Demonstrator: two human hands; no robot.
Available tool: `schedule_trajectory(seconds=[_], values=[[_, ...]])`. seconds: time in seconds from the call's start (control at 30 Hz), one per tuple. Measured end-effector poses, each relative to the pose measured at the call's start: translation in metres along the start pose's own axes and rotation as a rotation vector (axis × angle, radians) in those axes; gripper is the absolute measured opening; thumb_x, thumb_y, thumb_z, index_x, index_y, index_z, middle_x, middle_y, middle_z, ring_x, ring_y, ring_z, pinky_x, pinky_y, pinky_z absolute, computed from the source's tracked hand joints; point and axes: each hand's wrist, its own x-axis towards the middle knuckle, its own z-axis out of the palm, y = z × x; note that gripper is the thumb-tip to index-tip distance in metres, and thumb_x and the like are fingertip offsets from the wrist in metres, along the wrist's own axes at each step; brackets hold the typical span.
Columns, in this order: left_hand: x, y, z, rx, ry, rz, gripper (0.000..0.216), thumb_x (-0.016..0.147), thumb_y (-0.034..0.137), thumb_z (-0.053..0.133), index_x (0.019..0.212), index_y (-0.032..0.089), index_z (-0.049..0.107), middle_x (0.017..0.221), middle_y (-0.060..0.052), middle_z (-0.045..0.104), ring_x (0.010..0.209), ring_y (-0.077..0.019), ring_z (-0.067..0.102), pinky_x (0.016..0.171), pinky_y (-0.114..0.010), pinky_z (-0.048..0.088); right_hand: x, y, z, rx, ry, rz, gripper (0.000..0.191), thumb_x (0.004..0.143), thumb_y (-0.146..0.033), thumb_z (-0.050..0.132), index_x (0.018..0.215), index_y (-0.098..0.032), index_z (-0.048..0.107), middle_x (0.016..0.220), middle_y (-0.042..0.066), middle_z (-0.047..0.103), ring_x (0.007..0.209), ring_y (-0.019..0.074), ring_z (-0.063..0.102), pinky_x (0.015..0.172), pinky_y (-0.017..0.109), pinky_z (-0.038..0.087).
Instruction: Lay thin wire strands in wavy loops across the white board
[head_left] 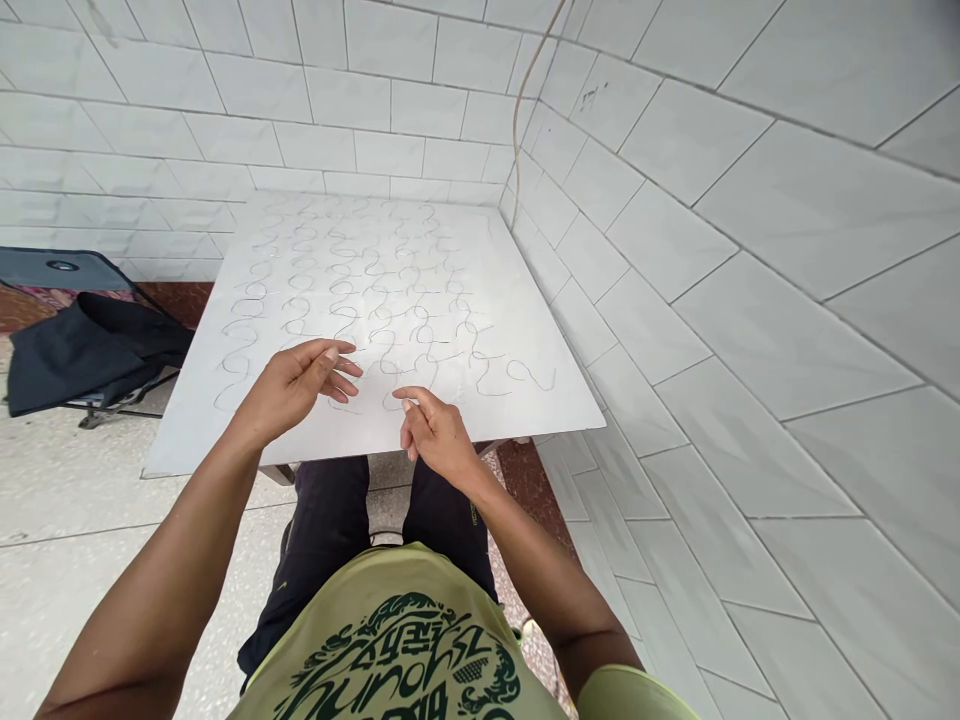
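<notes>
The right hand hovers at the near edge of the white square board, fingers curled, thumb and forefinger close; whether they pinch anything, I cannot tell; the left hand hovers loosely spread just beyond; thin grey wavy wire pieces lie in rows across the board.

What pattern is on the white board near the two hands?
Rows of thin grey wavy lines cover the white square board; head view shows it best.

White tiled walls (speckled floor)
</notes>
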Motion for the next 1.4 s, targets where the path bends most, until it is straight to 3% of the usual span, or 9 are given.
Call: schedule_trajectory(seconds=[0.17,0.33,0.5,0.77,0.93,1.07,1.13,1.27,1.4], values=[[0.002,-0.007,-0.002,-0.021,0.041,0.04,0.052,0.1,0.056,0.053,0.129,0.015,0.065,0.124,-0.017,0.072,0.097,-0.0267,0.075,0.081,-0.043,0.064,-0.002,0.002,0.0,0.218,-0.012,0.044,0.032,0.106,-0.04,0.043,0.124,-0.02,0.061,0.057,-0.009,0.061,0.04,0.0096,0.052,0.05,0.022,0.045],[-0.004,-0.006,0.003,0.516,0.098,0.266,0.049,0.101,0.051,0.053,0.142,0.024,0.06,0.136,-0.012,0.069,0.113,-0.028,0.07,0.093,-0.044,0.059,-0.003,0.001,-0.002,0.381,-0.029,0.048,0.031,0.104,-0.043,0.048,0.118,-0.02,0.063,0.055,-0.008,0.061,0.038,0.01,0.051,0.049,0.023,0.045],[-0.004,-0.019,0.009,0.921,0.115,0.435,0.046,0.106,0.044,0.042,0.138,0.019,0.064,0.11,-0.014,0.078,0.096,-0.0289,0.075,0.084,-0.043,0.059,-0.004,0.0,-0.002,0.454,-0.042,0.053,0.032,0.103,-0.046,0.051,0.115,-0.019,0.064,0.055,-0.008,0.06,0.037,0.0102,0.05,0.048,0.024,0.045],[-0.005,-0.026,0.01,0.917,0.013,0.417,0.049,0.108,0.039,0.034,0.141,0.017,0.062,0.102,-0.012,0.079,0.091,-0.0252,0.076,0.079,-0.036,0.059,-0.004,0.002,0.001,0.486,-0.053,0.057,0.032,0.102,-0.047,0.051,0.111,-0.019,0.063,0.054,-0.009,0.06,0.036,0.0096,0.049,0.047,0.024,0.045],[-0.007,-0.013,0.012,0.961,-0.001,0.401,0.056,0.106,0.052,0.04,0.146,0.017,0.057,0.12,-0.017,0.075,0.105,-0.0314,0.073,0.087,-0.043,0.057,-0.004,0.004,0.001,0.492,-0.066,0.07,0.032,0.101,-0.048,0.053,0.109,-0.019,0.063,0.053,-0.009,0.06,0.035,0.0098,0.048,0.043,0.023,0.042],[-0.002,-0.001,0.015,1.031,-0.014,0.534,0.056,0.107,0.044,0.042,0.153,0.012,0.048,0.13,-0.02,0.069,0.118,-0.033,0.067,0.1,-0.047,0.052,-0.004,0.003,0.001,0.507,-0.086,0.065,0.031,0.101,-0.047,0.053,0.11,-0.019,0.063,0.054,-0.009,0.06,0.036,0.01,0.049,0.044,0.023,0.042],[0.001,0.004,0.017,1.075,-0.059,0.552,0.052,0.108,0.037,0.04,0.154,0.013,0.046,0.124,-0.018,0.071,0.115,-0.0317,0.068,0.096,-0.045,0.053,-0.004,0.002,0.001,0.511,-0.102,0.062,0.03,0.102,-0.046,0.053,0.111,-0.018,0.063,0.054,-0.008,0.06,0.036,0.01,0.05,0.045,0.023,0.043],[0.005,0.009,0.022,1.18,-0.178,0.467,0.051,0.104,0.017,0.034,0.153,0.02,0.047,0.1,-0.01,0.076,0.084,-0.0251,0.072,0.066,-0.032,0.049,-0.004,0.004,-0.001,0.526,-0.144,0.065,0.029,0.103,-0.045,0.053,0.112,-0.018,0.063,0.055,-0.008,0.061,0.038,0.0099,0.051,0.05,0.025,0.046],[0.009,0.007,0.022,1.234,-0.162,0.423,0.048,0.102,0.016,0.036,0.147,0.02,0.053,0.098,-0.01,0.077,0.08,-0.0229,0.072,0.062,-0.029,0.044,-0.007,0.004,-0.006,0.509,-0.183,0.068,0.033,0.104,-0.048,0.052,0.114,-0.018,0.063,0.059,-0.007,0.064,0.04,0.0101,0.053,0.05,0.025,0.046]])
